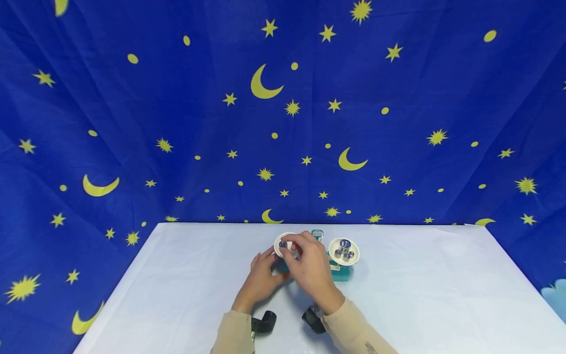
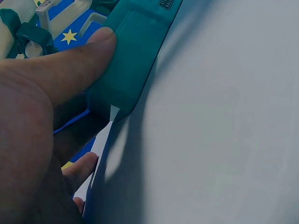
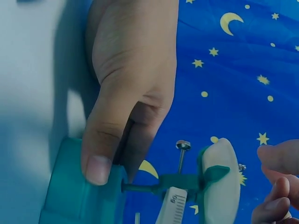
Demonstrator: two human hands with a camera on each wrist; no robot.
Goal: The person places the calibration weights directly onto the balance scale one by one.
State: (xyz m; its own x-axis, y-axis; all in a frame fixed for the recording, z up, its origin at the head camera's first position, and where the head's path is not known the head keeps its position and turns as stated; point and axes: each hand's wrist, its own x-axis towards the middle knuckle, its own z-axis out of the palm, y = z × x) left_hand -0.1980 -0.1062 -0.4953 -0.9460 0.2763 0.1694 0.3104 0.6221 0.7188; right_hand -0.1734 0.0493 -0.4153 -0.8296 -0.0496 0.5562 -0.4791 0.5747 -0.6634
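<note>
A small balance scale with a teal base (image 1: 340,273) stands on the table. My left hand (image 1: 260,283) grips the base's left end, thumb (image 2: 100,46) on its face and other fingers behind. My right hand (image 1: 311,268) is over the left white pan (image 1: 277,240), thumb and index finger on either side of a metal weight (image 1: 283,244). In the right wrist view, that weight's knob (image 3: 241,167) shows on the pan, with right fingertips (image 3: 268,158) a little apart from it. The right pan (image 1: 333,247) carries a large metal weight (image 1: 345,244) and several small ones.
A white graduated beam (image 3: 172,205) and a metal adjusting screw (image 3: 183,145) lie between base and pan. Black curved pieces (image 1: 265,322) sit by both wrists. A blue cloth (image 1: 309,123) with yellow moons and stars hangs behind the white table (image 1: 424,290).
</note>
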